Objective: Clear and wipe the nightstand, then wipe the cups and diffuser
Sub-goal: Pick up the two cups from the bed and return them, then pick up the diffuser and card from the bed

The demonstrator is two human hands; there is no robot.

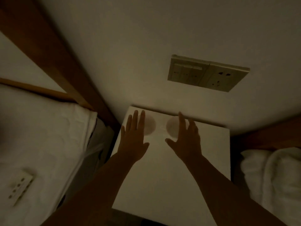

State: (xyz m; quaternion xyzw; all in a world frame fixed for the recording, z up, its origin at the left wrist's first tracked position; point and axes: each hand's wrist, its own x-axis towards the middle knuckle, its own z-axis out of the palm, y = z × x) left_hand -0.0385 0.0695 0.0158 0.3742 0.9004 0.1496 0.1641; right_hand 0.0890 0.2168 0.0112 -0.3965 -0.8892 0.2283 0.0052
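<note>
The room is dim. A white nightstand point(162, 176) stands between two beds, against the wall. At its far edge stand two pale round cups side by side, seen from above: the left cup point(150, 126) and the right cup point(173, 128). My left hand point(132, 137) hovers with straight fingers just left of the left cup and partly covers it. My right hand point(187, 137) is spread just right of the right cup, its thumb below the cup's near rim. Neither hand holds anything. No diffuser is in sight.
A bed with white sheets point(40, 144) lies at the left with a white remote control point(20, 187) on it and a wooden headboard point(53, 51) behind. White bedding point(273, 173) is at the right. A switch and socket panel point(208, 73) sits on the wall above the nightstand.
</note>
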